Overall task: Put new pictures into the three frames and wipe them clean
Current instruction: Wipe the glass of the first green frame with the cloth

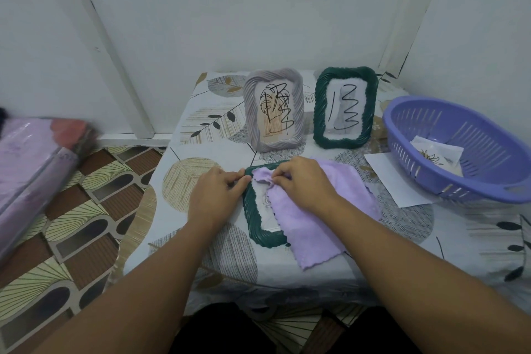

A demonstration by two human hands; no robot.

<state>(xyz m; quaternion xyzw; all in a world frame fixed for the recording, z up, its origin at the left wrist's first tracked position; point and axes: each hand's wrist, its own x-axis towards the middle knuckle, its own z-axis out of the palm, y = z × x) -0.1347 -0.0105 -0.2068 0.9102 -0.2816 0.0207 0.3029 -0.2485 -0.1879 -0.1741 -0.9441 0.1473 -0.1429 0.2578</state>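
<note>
White walls close in the room on three sides, and a patterned floor [71,210] of brown and cream shapes runs along the left. A blurred purple wrapped bundle [31,169] lies at nine o'clock.

The worktop [459,238], covered in a leaf-print cloth, fills the middle and right of the view. At three o'clock on it sits a lilac slotted basket [431,135] with a printed picture lying inside; a white sheet of paper [393,181] is partly tucked under the basket's near rim.

At twelve o'clock two frames stand upright, side by side and apart: a grey frame [273,109] on the left, showing a black line drawing, and a dark green frame [344,107] to its right, with black strokes on white.

At the centre a third, flat green frame [253,215] lies face up on the worktop, a lilac cloth [310,227] draped over its right half and spilling toward five o'clock.

The left hand [215,195] rests on the flat frame's left edge, fingers curled, thumb and fingertips pinching at the cloth's upper corner by the rim. The right hand [304,181] lies on top of the cloth, its fingers bent and pinching a fold of it near the frame's top edge, just beside the left fingertips.
</note>
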